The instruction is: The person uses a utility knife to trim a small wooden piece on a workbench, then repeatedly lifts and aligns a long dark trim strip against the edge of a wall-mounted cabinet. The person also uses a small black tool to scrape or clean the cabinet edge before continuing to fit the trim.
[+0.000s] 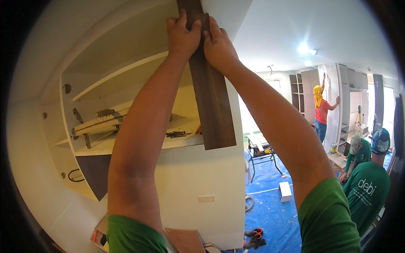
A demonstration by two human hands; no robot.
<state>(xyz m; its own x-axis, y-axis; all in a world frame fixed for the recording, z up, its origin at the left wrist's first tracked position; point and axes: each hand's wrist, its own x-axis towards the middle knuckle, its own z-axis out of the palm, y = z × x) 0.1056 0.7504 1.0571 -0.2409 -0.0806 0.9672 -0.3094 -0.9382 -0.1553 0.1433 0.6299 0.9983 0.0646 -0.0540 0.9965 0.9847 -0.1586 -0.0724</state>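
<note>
A long dark brown wood-grain board (214, 101) stands upright along the right end of the white wall cabinet (126, 149), its upper end running out at the top of the view. My raised left hand (184, 39) grips its left side near the top, thumb on the face. Just across from it, my right hand (220, 48) holds the right edge, with the thumb bent against the board. A few fingertips are hidden or hard to make out. Between my arms, several dark screws (176, 134) lie on the lower shelf.
White strips (101, 123) and metal hinges lie on the shelf at left. A dark cabinet door (93, 173) hangs below. Blue sheeting (270, 219) covers the floor, with a folding work stand (262, 154). A person in red (322, 111) and two in green (367, 189) are at right.
</note>
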